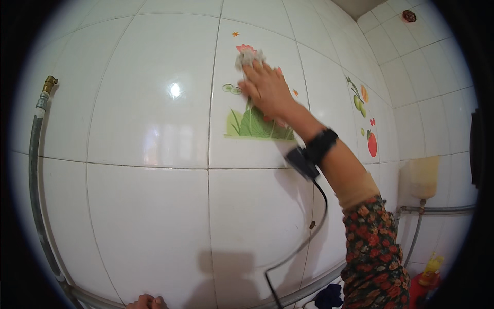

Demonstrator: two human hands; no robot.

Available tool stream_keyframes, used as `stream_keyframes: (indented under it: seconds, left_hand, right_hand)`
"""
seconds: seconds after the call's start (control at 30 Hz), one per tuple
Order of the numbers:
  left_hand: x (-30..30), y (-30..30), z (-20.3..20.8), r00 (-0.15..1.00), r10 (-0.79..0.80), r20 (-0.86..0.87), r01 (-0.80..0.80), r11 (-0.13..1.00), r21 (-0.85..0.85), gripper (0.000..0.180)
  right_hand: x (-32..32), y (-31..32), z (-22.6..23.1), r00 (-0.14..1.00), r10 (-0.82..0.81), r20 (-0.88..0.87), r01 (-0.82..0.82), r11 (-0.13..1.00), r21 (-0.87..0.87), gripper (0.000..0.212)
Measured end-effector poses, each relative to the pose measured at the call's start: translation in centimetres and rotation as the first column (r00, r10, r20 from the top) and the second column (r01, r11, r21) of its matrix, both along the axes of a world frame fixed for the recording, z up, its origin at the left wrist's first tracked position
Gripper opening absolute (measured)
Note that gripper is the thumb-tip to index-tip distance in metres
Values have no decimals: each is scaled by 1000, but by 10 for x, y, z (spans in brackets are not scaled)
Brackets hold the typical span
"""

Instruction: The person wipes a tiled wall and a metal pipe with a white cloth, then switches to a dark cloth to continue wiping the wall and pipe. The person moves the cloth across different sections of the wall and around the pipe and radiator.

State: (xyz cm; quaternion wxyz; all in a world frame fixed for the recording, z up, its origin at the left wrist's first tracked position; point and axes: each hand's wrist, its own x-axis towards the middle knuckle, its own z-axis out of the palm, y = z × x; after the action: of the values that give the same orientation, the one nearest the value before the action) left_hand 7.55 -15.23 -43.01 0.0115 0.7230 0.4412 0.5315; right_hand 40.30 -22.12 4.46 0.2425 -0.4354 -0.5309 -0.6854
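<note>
A crumpled greyish-white wad [249, 59] lies against the tiled wall [154, 123], just beyond the fingertips of the right hand [265, 87], upward and slightly leftward. That hand, somewhat blurred, holds the wad beneath nearly straight fingers; it is a lump without a clear long axis, while the hand points up and left toward it. The right hand is plainly the nearer one: the left hand [146, 302] is well below, at the lower edge, and only its bent fingers show, so I cannot tell whether it grips anything. Around and beneath the right hand spreads a pink-flower decal [257, 126]. Behind it, a black strap [321, 146] circles the wrist, with a black cable [321, 206] hanging below. Farther right of that hand are fruit decals [371, 141]; up and left of the left hand stands a grey pipe [35, 149].
</note>
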Motion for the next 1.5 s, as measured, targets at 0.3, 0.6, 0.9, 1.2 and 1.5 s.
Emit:
stream_keyframes:
  seconds: [0.3, 0.6, 0.9, 1.2, 1.5]
  left_hand:
    - [-5, -7, 4, 998, -54, 42, 55, 998, -29, 30]
    - [-2, -3, 4, 998, -61, 7, 61, 998, -16, 27]
    - [-2, -3, 1, 998, -58, 24, 59, 998, -26, 25]
    - [-1, -1, -2, 998, -25, 63, 26, 1000, -13, 24]
    - [0, 1, -4, 999, -40, 11, 40, 999, -6, 22]
  right_hand:
    - [-2, -3, 47, 992, 43, -116, -54, 994, -92, 55]
    - [76, -36, 22, 929, -304, 214, 277, 950, 145, 35]
    - [-17, 55, 65, 950, -164, 265, 93, 961, 259, 34]
    - [77, -31, 73, 969, -210, -132, 228, 964, 137, 47]
    - [58, -9, -18, 979, -114, 169, 86, 983, 162, 54]
